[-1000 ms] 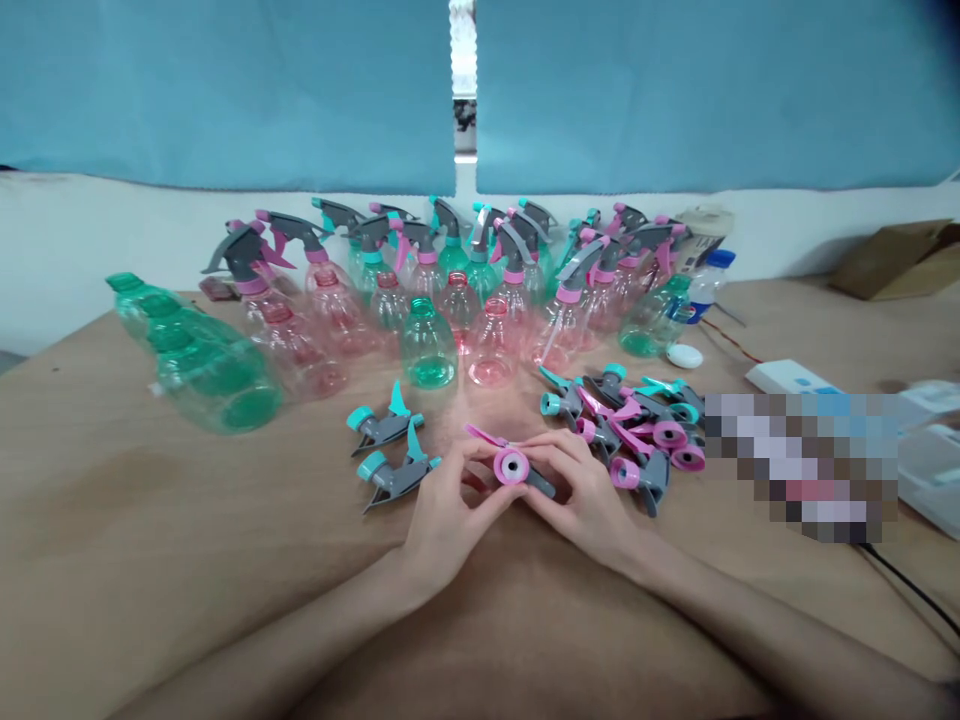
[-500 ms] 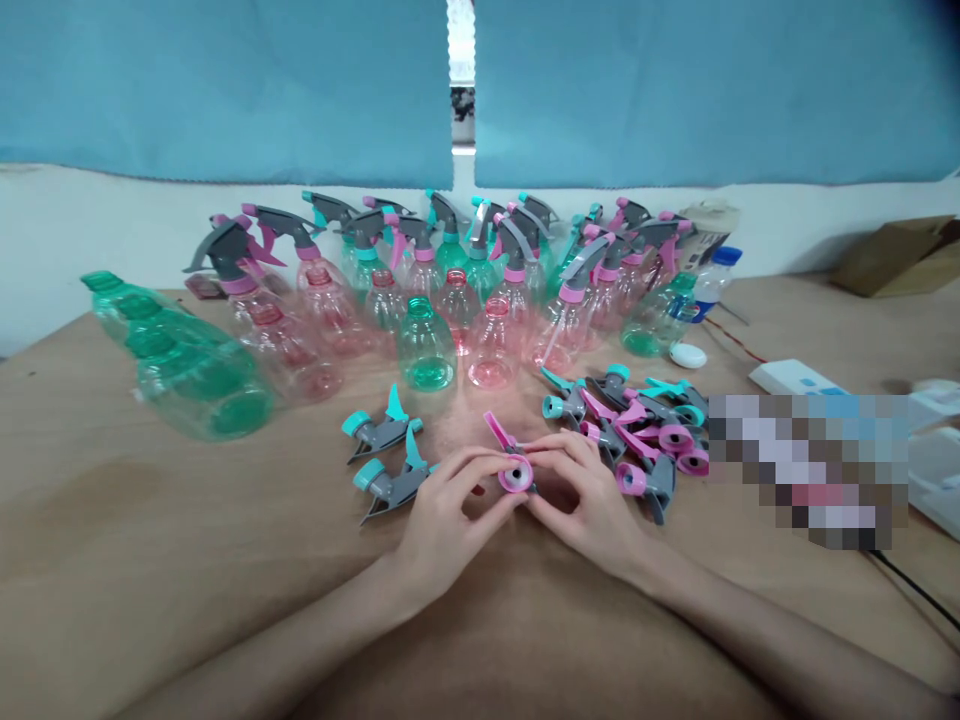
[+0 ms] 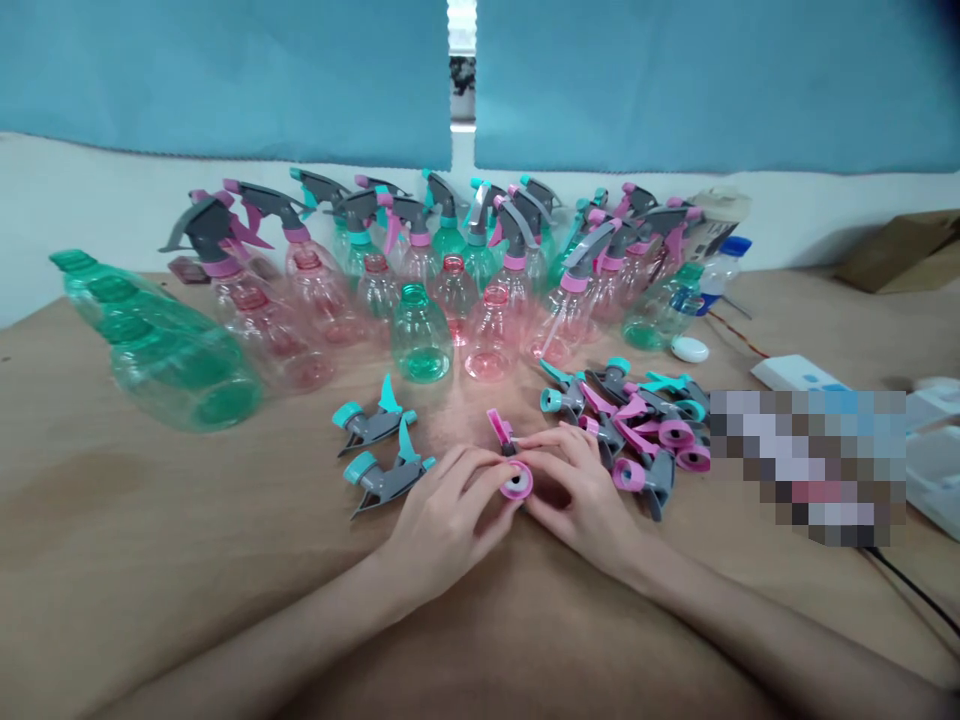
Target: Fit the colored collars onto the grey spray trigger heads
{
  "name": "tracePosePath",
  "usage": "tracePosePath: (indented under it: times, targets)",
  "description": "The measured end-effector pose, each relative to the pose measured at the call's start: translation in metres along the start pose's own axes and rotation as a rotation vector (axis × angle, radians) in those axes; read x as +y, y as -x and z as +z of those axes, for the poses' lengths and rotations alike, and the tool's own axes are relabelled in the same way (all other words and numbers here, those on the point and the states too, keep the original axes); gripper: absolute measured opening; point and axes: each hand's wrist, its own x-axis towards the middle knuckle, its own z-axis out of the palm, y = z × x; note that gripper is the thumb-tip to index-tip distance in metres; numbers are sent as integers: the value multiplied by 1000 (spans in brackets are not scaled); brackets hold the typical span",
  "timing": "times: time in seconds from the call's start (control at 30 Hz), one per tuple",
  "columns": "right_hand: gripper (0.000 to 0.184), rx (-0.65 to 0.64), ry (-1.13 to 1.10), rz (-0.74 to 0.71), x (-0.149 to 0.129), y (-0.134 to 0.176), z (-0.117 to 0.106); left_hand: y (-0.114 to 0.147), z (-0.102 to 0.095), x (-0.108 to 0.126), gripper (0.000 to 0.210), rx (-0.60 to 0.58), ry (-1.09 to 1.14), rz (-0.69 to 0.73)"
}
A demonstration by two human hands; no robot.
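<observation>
Between both hands is a pink-and-grey spray trigger head (image 3: 516,482), its round pink collar opening toward me and its pink trigger pointing up and away. My left hand (image 3: 450,515) pinches the collar from the left with thumb and fingers. On the other side, my right hand (image 3: 581,495) grips the same spray head with its fingertips. Much of the grey body is hidden behind the fingers. Just left of my left hand lie two turquoise-and-grey spray heads, the nearer one (image 3: 386,480) almost touching it. A pile of pink and turquoise spray heads (image 3: 630,420) lies beyond my right hand.
Uncapped green bottles (image 3: 180,370) stand at the left. Open bottles, including a clear green one (image 3: 421,335), stand in front of rows of bottles with spray heads (image 3: 514,250). A white oval object (image 3: 690,349), a white box (image 3: 799,375) and a cardboard box (image 3: 900,250) are on the right.
The view has shifted slightly, so the bottles sit a little higher. Both hands keep hold of the spray head, and the left fingers have moved slightly over its collar.
</observation>
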Motion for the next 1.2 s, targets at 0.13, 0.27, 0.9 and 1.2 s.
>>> tracePosePath:
  times: [0.13, 0.27, 0.9, 1.2]
  targets:
    - [20, 17, -22, 20, -1, -2, 0, -1, -1, 1, 18, -22, -109, 52]
    - [21, 29, -27, 17, 0, -3, 1, -3, -3, 1, 15, -20, -201, 65]
    - [12, 88, -42, 73, 2, -2, 1, 1, -1, -3, 24, 1, -116, -52]
    - [10, 83, -86, 67, 2, -4, 1, 1, 0, -4, 24, -29, 112, -110]
